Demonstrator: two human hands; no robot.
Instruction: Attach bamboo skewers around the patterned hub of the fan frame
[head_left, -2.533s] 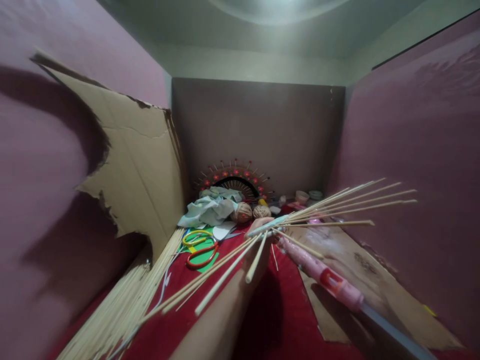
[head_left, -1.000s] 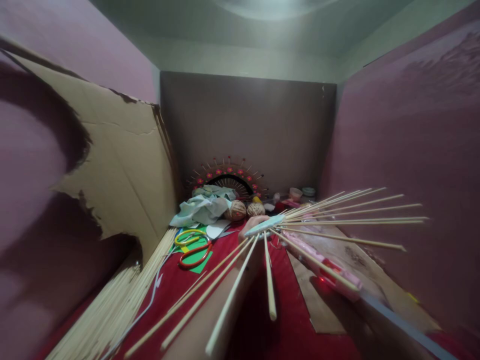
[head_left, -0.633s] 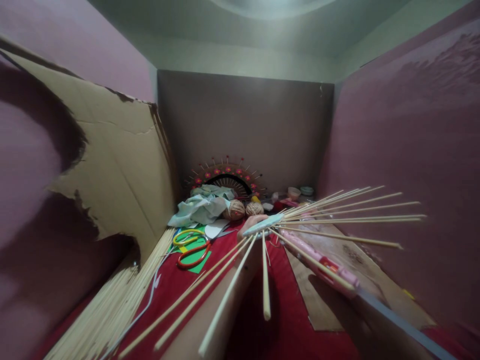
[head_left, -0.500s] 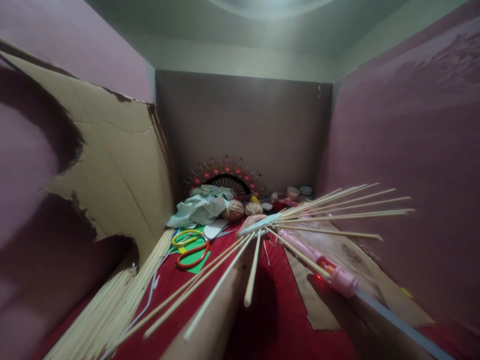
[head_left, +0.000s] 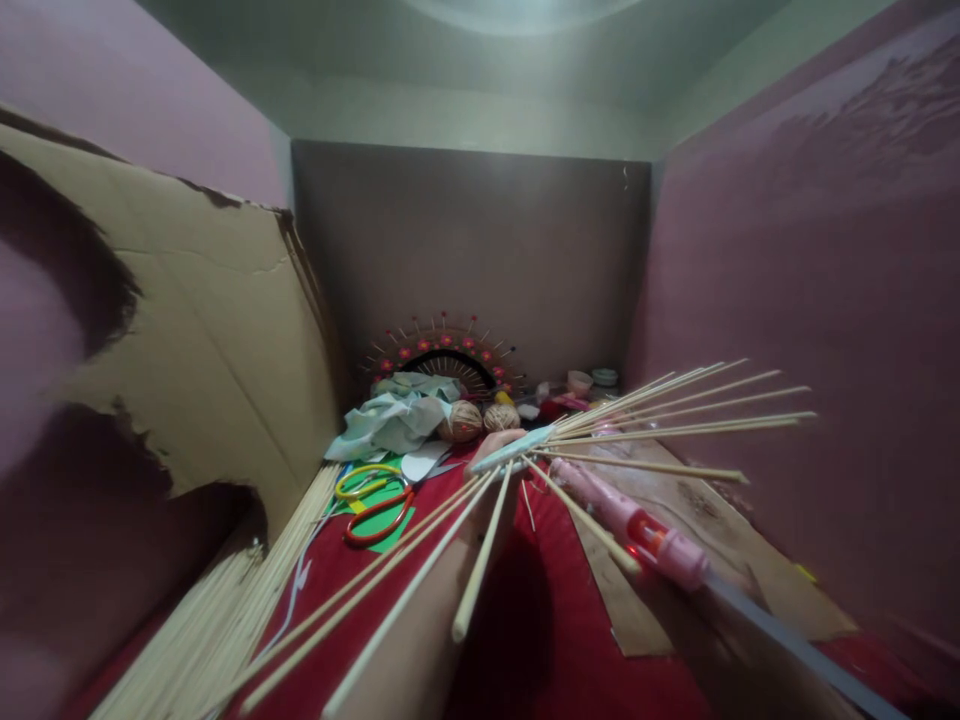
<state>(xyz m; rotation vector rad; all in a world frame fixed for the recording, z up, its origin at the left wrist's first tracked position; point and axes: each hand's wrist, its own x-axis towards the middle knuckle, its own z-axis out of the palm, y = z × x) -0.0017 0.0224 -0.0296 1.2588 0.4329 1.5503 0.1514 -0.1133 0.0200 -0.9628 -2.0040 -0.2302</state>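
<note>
My left hand (head_left: 498, 444) is closed on a small pale-blue disc (head_left: 525, 448), holding it above the red cloth. Thin wooden sticks (head_left: 675, 432) fan out from the disc to the right and towards me. My right hand (head_left: 686, 625), dark and partly hidden, is wrapped round a pink glue gun (head_left: 667, 548) from below. A small red light glows on the gun, and a long translucent glue stick (head_left: 795, 640) runs out of its back end. The nozzle points at the disc's underside near the stick bases; whether it touches cannot be made out.
Scissors (head_left: 375, 525) with yellow and red handles lie on green paper (head_left: 397, 530). A bundle of sticks (head_left: 217, 600) and torn cardboard (head_left: 217, 330) are at left. Behind are crumpled cloth (head_left: 390, 425), twine balls (head_left: 461, 422) and a flower-trimmed arch (head_left: 446, 345). A brown board (head_left: 795, 590) lies right.
The whole view has shifted slightly, so most things sit further left. The stick fan has turned a little, and the glue gun's body now shows clear of the nearest stick.
</note>
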